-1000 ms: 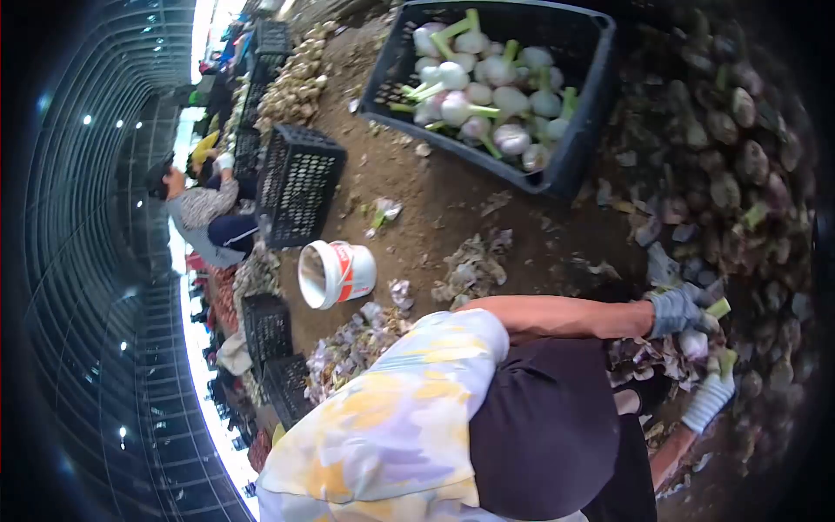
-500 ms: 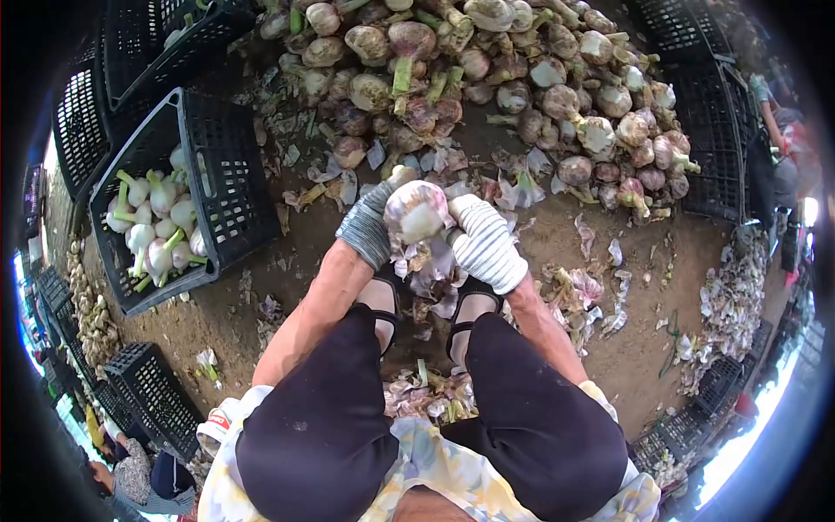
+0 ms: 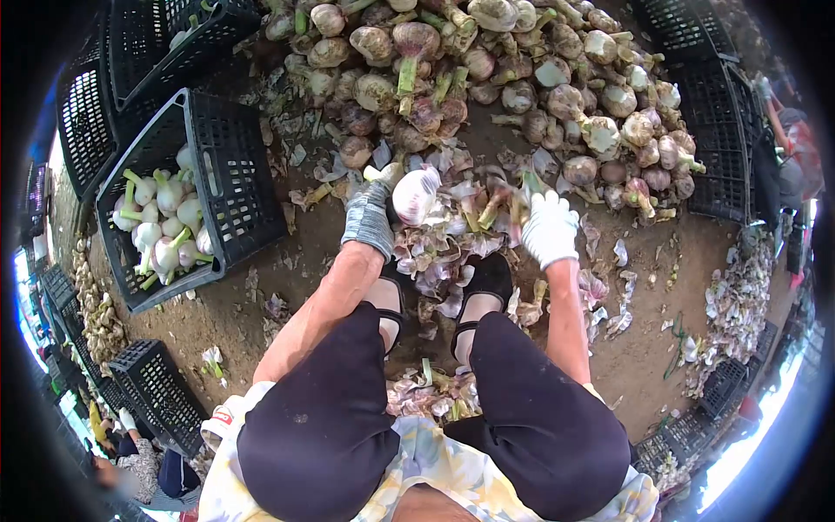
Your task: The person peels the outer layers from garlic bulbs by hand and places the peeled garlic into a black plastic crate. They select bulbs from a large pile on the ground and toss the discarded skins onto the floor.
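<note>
My left hand, in a grey knit glove, grips a garlic bulb at its stem side. The bulb shows a smooth, whitish-purple skin. To the right, my right hand, in a white glove, is apart from the bulb with its fingers spread. Blurred strips of garlic skin are right at its fingertips. Below and between both hands lies a heap of loose peelings, reaching down to my sandals.
A large pile of unpeeled garlic lies ahead. On the left a black crate holds cleaned bulbs. More black crates stand at the right. Another person is at the far right edge.
Both hands were together at the bulb. My right hand has moved off to the right, with loose skin beside it. The bulb stays in my left hand and now looks cleaner.
</note>
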Demonstrator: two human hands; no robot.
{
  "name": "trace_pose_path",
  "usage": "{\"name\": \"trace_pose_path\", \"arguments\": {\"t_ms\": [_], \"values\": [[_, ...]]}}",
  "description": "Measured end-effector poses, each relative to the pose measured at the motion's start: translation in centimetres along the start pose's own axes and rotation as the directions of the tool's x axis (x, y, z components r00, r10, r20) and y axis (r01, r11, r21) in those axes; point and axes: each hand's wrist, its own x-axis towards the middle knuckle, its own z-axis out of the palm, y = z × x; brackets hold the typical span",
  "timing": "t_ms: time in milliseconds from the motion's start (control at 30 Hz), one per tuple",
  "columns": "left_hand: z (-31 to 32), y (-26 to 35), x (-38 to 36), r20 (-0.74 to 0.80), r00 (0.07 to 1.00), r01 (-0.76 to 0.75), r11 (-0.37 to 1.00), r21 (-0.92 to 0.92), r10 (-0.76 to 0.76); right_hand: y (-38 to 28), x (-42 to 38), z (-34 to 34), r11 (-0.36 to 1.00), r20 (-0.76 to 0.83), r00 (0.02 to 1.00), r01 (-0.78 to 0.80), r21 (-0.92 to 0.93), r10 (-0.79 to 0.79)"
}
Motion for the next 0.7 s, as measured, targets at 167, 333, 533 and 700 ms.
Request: {"name": "trace_pose_path", "arguments": {"t_ms": [167,333,533,700], "values": [[1.9,0.3,-2.9,0.173,0.874,-0.485,0.823,0.296,0.454,-7.8,-2.1,-2.5,0.534,-0.431,0.894,0.425,0.731,-0.121],[0.3,1.3,-2.9,0.236,0.891,-0.392,0.919,-0.034,0.388,-6.1,1.5,2.8,0.32,-0.014,0.999,0.026,0.947,-0.039],[-0.3,5.8,-5.7,0.219,0.804,-0.591,0.785,0.187,0.553,-5.7,0.5,-0.6,0.642,-0.21,0.831,0.536,0.549,-0.515],[-10.0,17.9,-11.6,-0.024,0.367,-0.712,0.297,0.636,0.93,-3.6,8.4,-11.1,0.88,-0.713,0.676,0.437,0.184,-0.186]]}}
